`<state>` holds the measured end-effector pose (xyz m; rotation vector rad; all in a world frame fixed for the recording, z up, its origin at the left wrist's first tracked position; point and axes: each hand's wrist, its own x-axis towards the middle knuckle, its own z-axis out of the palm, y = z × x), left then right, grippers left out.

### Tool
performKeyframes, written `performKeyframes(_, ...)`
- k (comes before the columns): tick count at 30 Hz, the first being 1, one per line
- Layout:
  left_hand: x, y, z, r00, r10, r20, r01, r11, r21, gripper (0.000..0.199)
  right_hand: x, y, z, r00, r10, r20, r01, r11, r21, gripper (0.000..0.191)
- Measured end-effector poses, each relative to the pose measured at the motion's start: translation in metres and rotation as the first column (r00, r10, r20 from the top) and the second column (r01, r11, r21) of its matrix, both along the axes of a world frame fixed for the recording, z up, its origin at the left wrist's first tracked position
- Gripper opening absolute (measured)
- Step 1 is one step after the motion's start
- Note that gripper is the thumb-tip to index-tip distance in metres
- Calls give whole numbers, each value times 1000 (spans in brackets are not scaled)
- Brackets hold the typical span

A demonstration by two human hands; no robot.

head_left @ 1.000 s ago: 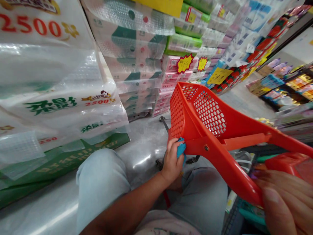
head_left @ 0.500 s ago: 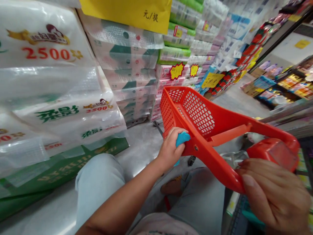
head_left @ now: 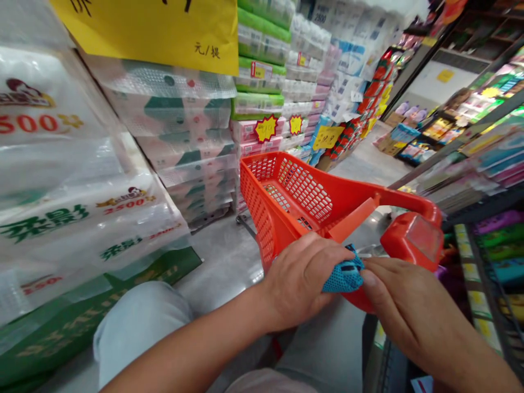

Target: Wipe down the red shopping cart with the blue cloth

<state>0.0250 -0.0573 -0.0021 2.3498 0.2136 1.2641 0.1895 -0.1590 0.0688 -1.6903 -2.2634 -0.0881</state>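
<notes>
My left hand [head_left: 303, 278] is closed around a blue, mesh-textured cloth [head_left: 344, 276], pressing it against the near side rail of a red plastic shopping cart [head_left: 356, 186]. Only the end of the cloth shows past my fingers. Just to the right, my right hand [head_left: 403, 305] is closed on the same rail towards the handle, its fingertips right beside the cloth or touching it; the exact contact is hidden. The perforated basket of the cart tilts away ahead of me, and nothing shows inside it.
Packs of tissue paper [head_left: 135, 210] are stacked close on the left, above a green box [head_left: 164, 278]. More stacked packs [head_left: 262, 82] line the far side under a yellow price sign [head_left: 164, 33]. Shelves with goods [head_left: 487, 240] stand close on the right.
My left hand has slid the cloth along the rail, rightwards and towards me, up to my right hand. The view has shifted, and the cart sits further left in it.
</notes>
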Motion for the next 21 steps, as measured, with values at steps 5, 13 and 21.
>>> performKeyframes(5,-5,47,-15,966,172,-193,-180,983,-22,23,4,-7,-5,999,-13,53,4,985,173,44)
performKeyframes(13,9,51,22,921,-193,-337,211,977,16,23,30,-20,-11,995,77,58,-87,977,194,32)
performKeyframes(21,71,82,39,818,-323,-476,383,923,31,24,49,-20,-15,993,119,23,-121,975,188,27)
